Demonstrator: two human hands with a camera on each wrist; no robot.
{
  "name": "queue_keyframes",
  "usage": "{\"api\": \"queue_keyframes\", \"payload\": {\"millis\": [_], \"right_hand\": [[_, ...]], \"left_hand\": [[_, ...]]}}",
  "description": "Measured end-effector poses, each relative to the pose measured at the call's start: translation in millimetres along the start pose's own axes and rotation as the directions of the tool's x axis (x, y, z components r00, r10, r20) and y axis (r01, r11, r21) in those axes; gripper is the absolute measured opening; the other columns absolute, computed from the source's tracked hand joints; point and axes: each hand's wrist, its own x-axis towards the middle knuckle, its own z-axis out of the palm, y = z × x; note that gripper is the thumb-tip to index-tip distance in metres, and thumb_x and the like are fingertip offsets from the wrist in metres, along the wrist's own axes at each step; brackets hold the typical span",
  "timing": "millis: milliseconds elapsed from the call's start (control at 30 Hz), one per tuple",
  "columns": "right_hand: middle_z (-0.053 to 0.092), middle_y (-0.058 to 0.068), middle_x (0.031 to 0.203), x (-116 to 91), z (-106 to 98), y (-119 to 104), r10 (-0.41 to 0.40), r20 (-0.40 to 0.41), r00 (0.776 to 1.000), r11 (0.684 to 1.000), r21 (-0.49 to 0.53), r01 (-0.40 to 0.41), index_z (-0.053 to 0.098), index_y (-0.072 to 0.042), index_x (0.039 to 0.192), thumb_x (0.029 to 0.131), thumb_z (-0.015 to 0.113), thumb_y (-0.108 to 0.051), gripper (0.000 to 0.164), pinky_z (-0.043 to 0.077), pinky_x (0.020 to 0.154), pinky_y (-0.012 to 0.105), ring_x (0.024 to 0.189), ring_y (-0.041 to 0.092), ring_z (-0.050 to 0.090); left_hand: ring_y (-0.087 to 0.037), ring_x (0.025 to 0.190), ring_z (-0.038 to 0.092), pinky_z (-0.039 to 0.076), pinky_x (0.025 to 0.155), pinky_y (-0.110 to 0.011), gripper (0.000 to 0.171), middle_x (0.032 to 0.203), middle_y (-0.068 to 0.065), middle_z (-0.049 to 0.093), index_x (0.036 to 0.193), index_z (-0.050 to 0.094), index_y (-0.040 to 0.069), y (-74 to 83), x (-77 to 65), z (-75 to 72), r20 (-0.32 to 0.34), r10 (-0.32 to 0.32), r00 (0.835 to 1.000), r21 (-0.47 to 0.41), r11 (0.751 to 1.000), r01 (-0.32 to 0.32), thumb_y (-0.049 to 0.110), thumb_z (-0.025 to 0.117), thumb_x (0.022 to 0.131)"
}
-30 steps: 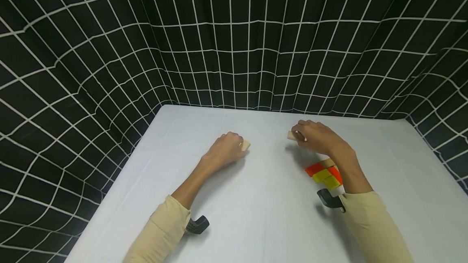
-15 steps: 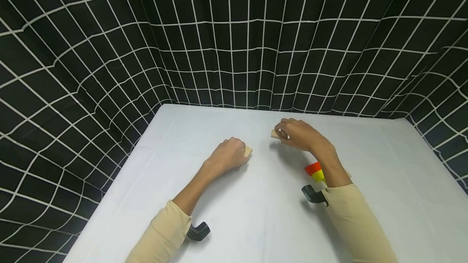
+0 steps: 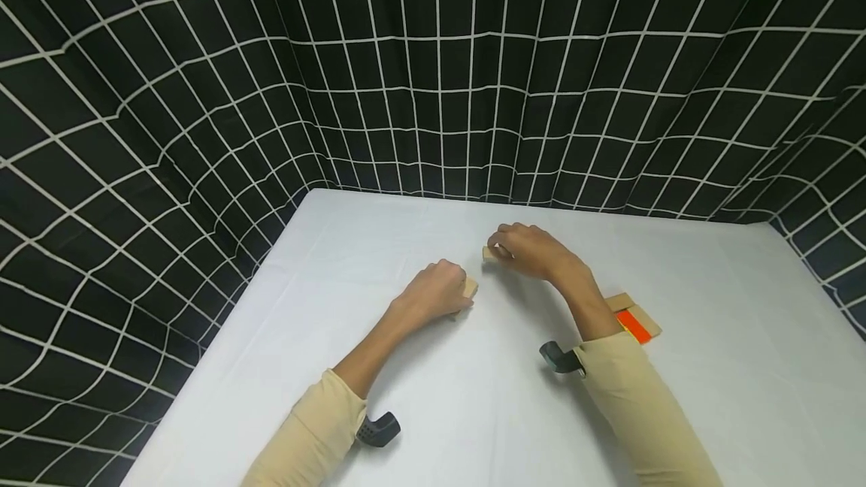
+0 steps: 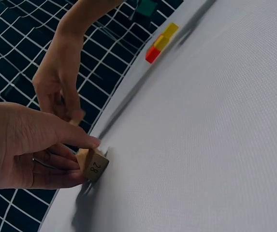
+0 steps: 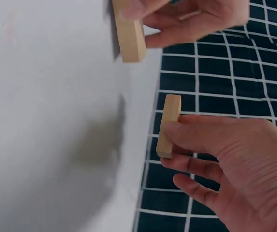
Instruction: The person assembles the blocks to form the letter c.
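Observation:
Near the middle of the white table, my left hand (image 3: 433,293) pinches a plain wooden block (image 4: 95,166) between thumb and fingers. The number 28 shows on its end face in the left wrist view. Just beyond and to the right, my right hand (image 3: 531,249) pinches a second wooden block (image 5: 169,116) by its thumb and fingertips, held above the tabletop with a shadow beneath. A small gap separates the two blocks in the head view.
Right of my right forearm lies a cluster with a red block (image 3: 634,327) and plain wooden blocks (image 3: 647,319). Yellow blocks (image 4: 166,35) there are mostly behind the arm in the head view. A black gridded curtain (image 3: 433,66) surrounds the table (image 3: 460,412).
My right hand has carried its block leftward, close to the left hand's block. The left hand has shifted slightly right and nearer. The right forearm now covers a different part of the cluster.

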Motion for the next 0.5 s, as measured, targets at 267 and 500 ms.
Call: {"api": "queue_keyframes", "payload": {"millis": [267,500], "right_hand": [[0.076,0.008,0.115,10,20,-1,0.038,0.092,0.995,0.999,0.026,-0.041,0.077,-0.008,0.117,0.103,0.06,-0.006,0.023,0.059,0.093,0.045,0.101,0.025,0.07],[0.073,0.012,0.124,14,25,-4,0.033,0.128,0.991,0.999,0.022,-0.036,0.073,-0.005,0.126,0.103,0.06,-0.009,0.027,0.058,0.102,0.048,0.113,0.031,0.07]], "left_hand": [[-0.007,0.055,0.044,0.036,0.048,-0.017,0.027,0.065,0.004,0.055,0.078,0.068,0.007,5.8,3.2,1.1,-0.014,-0.007,1.0,-0.001,1.0,0.007,0.026,0.084,0.089],[-0.005,0.052,0.041,0.033,0.045,-0.017,0.039,0.061,0.006,0.047,0.068,0.057,0.012,4.8,8.2,2.9,-0.054,-0.032,0.998,-0.008,0.999,0.032,0.032,0.079,0.094]]}}
